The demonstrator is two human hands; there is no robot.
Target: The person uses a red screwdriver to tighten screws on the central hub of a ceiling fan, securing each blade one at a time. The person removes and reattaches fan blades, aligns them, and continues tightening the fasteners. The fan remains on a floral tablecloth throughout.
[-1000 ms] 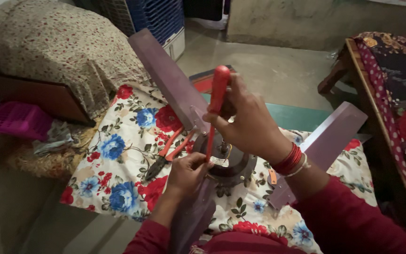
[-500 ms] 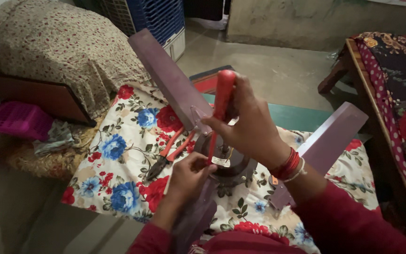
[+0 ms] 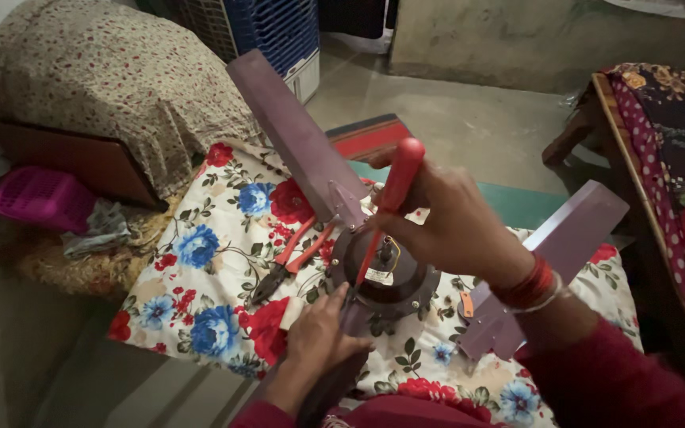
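Note:
A ceiling fan lies on a flowered cloth (image 3: 200, 261), its dark round motor (image 3: 394, 281) in the middle and purple blades (image 3: 299, 139) spreading out. My right hand (image 3: 453, 222) grips a red-handled screwdriver (image 3: 394, 190), held nearly upright with its tip down at the motor's near-left edge. My left hand (image 3: 323, 333) rests on the near blade where it joins the motor, fingers pressed on it. Red-handled pliers (image 3: 291, 261) lie on the cloth just left of the motor.
A pink basket (image 3: 41, 198) and a crumpled rag sit at the left beside a cloth-covered bundle (image 3: 112, 87). A blue-and-white slatted appliance (image 3: 279, 36) stands at the back. A bed with a flowered cover (image 3: 675, 158) runs along the right.
My right hand with the screwdriver has shifted slightly and tilted the handle; the left hand stays on the near blade. The fan has not moved.

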